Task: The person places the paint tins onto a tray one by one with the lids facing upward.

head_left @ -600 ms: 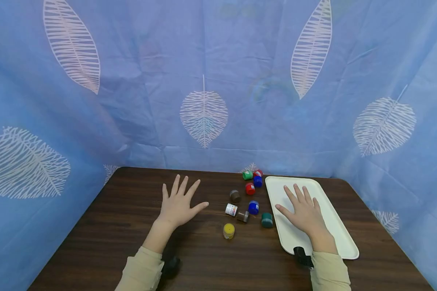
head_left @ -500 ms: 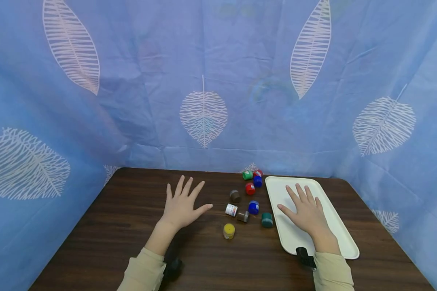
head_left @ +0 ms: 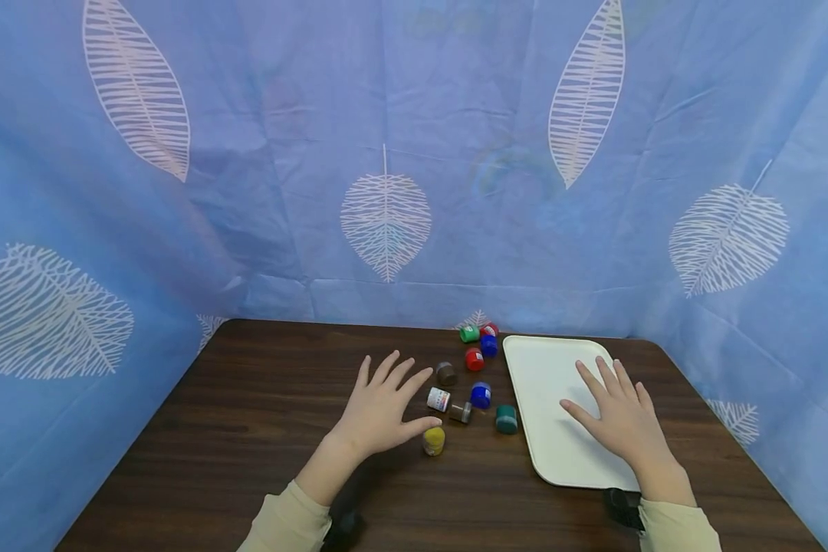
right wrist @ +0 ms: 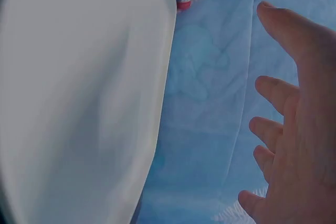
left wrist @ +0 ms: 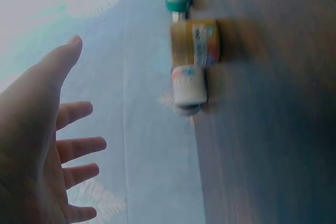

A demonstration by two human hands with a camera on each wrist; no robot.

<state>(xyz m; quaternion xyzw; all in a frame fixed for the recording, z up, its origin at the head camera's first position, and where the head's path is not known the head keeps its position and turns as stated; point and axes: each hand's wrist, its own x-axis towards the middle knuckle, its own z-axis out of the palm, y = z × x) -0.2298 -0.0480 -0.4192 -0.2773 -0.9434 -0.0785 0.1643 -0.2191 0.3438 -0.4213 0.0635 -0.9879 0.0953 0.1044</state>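
My left hand (head_left: 379, 414) hovers over the table with fingers spread and nothing in them. Its thumb overlaps the top of a small yellow paint jar (head_left: 434, 442) in the head view; the left wrist view shows that yellow jar (left wrist: 194, 44) apart from the thumb, beside a white jar (left wrist: 190, 86). Just right of the fingers lie the white labelled jar (head_left: 438, 399) on its side and two brown jars, one upright (head_left: 445, 373). Above the white tray (head_left: 552, 460) is my right hand (head_left: 624, 425), fingers spread and holding nothing. The right wrist view shows this hand (right wrist: 304, 124) beside the tray's edge.
More jars stand left of the tray: dark green (head_left: 506, 419), blue (head_left: 481, 395), red (head_left: 474, 359), and a green (head_left: 469, 333), blue and red group at the back. The dark wooden table (head_left: 200, 460) ends at a blue leaf-patterned curtain (head_left: 283, 192).
Both hands have moved right and a little toward the front of the table, the left coming up to the yellow jar. The jars and tray stay where they were.
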